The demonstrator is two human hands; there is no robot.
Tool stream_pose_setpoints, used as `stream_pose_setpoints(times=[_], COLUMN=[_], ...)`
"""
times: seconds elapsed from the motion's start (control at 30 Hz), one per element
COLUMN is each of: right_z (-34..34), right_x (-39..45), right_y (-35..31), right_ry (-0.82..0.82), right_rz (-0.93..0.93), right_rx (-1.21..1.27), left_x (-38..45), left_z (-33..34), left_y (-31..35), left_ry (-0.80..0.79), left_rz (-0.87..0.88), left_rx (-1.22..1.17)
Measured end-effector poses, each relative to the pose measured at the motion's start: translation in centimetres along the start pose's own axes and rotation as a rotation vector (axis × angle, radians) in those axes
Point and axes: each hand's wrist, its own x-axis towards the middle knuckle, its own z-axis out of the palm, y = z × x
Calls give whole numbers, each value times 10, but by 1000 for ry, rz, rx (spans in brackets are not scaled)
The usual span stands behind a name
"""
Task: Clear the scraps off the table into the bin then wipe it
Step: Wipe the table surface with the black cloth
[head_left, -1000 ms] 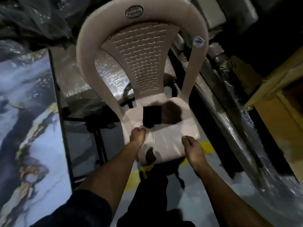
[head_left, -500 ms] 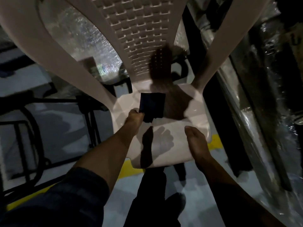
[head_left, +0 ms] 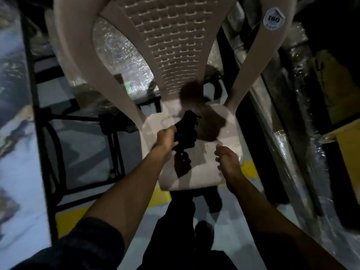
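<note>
At my far left lies a marbled tabletop [head_left: 13,152], glossy, blue-white with dark and gold veins, edged by a black metal frame [head_left: 41,152]. Next comes the beige plastic chair [head_left: 171,55], its back moulded in a woven lattice, smooth curved struts either side, a round sticker [head_left: 274,18] on the right strut. Crinkled bubble wrap [head_left: 120,49] shows through the gap in the back. My left hand [head_left: 165,138] is clenched round a dark cloth [head_left: 187,131], soft and bunched; it bulges out past my knuckles toward the chair back, just above the smooth seat [head_left: 194,176]. My right hand [head_left: 228,160] hovers near the seat's right front, fingers loosely curled, grasping nothing. Clear plastic sheeting [head_left: 282,152] glints at right.
</note>
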Motion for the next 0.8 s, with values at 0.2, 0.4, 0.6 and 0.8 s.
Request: stream_pose_setpoints(times=[0.2,0.4,0.6,0.8], right_z=[-12,-27,-32,-11], right_x=[-56,-107,-163,-227], right_y=[-12,4,17,-6], right_ry=[-53,-257,-525,-611], right_rz=[120,236,308,199], right_rx=[38,210,293,519], left_x=[-106,-197,-281,-337], left_z=[-19,-52,-82,-117], left_y=[-9,-39,-79,-115], left_ry=[-87,-97,-182,-200], left_rz=[15,133,288,372], left_rx=[-306,-395,-558,-701])
